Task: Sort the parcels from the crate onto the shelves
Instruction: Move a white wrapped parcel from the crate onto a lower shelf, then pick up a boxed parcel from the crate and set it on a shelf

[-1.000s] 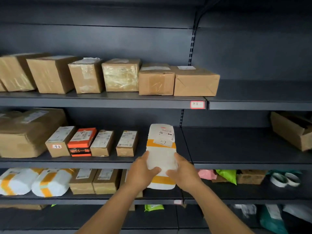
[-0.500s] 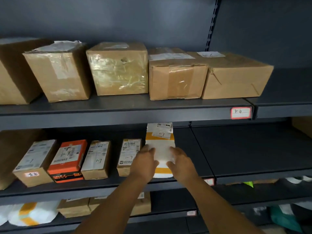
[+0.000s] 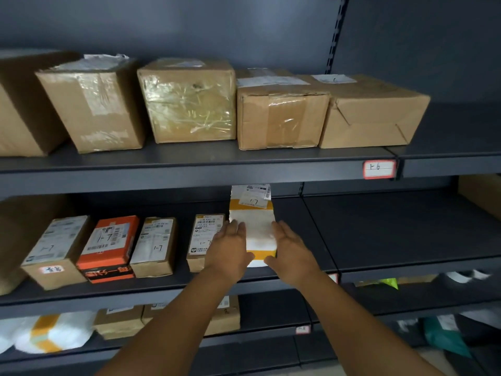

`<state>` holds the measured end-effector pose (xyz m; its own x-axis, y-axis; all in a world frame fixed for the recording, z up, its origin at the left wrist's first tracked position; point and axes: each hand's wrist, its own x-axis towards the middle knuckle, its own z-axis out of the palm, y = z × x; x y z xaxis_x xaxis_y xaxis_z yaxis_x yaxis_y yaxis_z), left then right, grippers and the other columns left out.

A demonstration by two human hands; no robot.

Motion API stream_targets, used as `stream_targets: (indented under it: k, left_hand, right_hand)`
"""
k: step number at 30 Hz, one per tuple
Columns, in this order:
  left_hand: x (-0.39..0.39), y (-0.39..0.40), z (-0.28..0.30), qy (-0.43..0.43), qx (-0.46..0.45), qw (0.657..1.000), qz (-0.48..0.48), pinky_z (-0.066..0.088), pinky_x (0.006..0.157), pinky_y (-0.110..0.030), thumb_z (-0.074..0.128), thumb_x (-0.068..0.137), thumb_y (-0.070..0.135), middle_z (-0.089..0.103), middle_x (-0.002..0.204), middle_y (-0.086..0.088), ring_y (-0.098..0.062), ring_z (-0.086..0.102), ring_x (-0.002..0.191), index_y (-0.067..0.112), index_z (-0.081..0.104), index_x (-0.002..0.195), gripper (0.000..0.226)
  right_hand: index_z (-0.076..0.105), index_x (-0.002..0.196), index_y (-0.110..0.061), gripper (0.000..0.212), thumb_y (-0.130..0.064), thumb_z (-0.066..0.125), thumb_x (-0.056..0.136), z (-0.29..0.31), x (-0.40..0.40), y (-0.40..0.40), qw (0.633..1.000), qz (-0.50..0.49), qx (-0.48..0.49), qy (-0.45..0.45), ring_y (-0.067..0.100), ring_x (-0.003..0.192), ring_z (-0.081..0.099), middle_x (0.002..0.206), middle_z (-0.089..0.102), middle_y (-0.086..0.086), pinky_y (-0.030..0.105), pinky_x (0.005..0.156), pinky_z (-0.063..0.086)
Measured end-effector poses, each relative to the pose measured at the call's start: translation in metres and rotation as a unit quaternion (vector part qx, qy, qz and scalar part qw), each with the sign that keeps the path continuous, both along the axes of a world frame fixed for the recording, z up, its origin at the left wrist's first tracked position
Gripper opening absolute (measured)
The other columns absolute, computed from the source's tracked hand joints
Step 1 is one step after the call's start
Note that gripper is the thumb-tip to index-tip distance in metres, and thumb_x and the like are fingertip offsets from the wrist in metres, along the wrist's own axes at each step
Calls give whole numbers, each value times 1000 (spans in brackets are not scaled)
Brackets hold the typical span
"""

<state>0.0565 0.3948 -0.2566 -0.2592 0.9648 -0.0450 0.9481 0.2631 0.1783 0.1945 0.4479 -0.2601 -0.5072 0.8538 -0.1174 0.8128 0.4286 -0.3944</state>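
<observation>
Both hands sit on the middle shelf [image 3: 379, 229], flanking a white parcel [image 3: 257, 229] banded with orange tape. Left hand [image 3: 230, 248] lies against the parcel's left side, fingers loosely spread and extended forward, thumb toward the near end. Right hand [image 3: 291, 253] mirrors it on the right side, fingers flat and slightly splayed. Neither grip wraps the parcel; whether the palms press it or only touch cannot be told.

The parcel rests lengthwise on the shelf between the two hands, its far end carrying a paper label [image 3: 253, 195] with a barcode and a handwritten mark.

Just left of the left hand stands a small cardboard box [image 3: 203, 234], partly covered by that hand. Farther left in the same row: another brown box [image 3: 156, 245], an orange box [image 3: 111, 248], then a labelled brown box [image 3: 54, 251].

Above the hands, the upper shelf [image 3: 189, 164] carries a row of large taped cartons [image 3: 282, 115]. A red-bordered tag [image 3: 378, 169] hangs on its edge, up and right of the right hand.
</observation>
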Motion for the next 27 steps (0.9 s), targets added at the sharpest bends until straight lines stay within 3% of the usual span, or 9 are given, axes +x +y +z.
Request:
stream_targets:
  k: [7,14,27]
  left_hand:
    - [57,-69,15,9,9,1000,-8,8,119,-32,51,97,36,10,161,-8,-23,6,148,11,7,154,76]
    - [139,-157,20,9,-15,1000,-15,10,119,-33,53,95,40,9,161,-7,-22,8,148,11,6,154,81]
    - [264,-271,10,19,-27,989,-141,8,120,-33,53,95,39,9,162,-2,-20,6,149,15,8,154,78]
  right_hand:
    - [-3,154,-18,86,-32,58,94,10,57,-65,997,48,54,-34,17,149,-3,162,-6,0,31,120,4]
    - [0,154,-16,86,-34,58,93,10,142,-147,997,45,55,-42,18,149,-1,162,-3,1,33,121,6]
    - [-2,154,-17,86,-35,56,94,0,276,-291,994,-93,14,-52,16,148,-6,162,-5,-1,32,118,0]
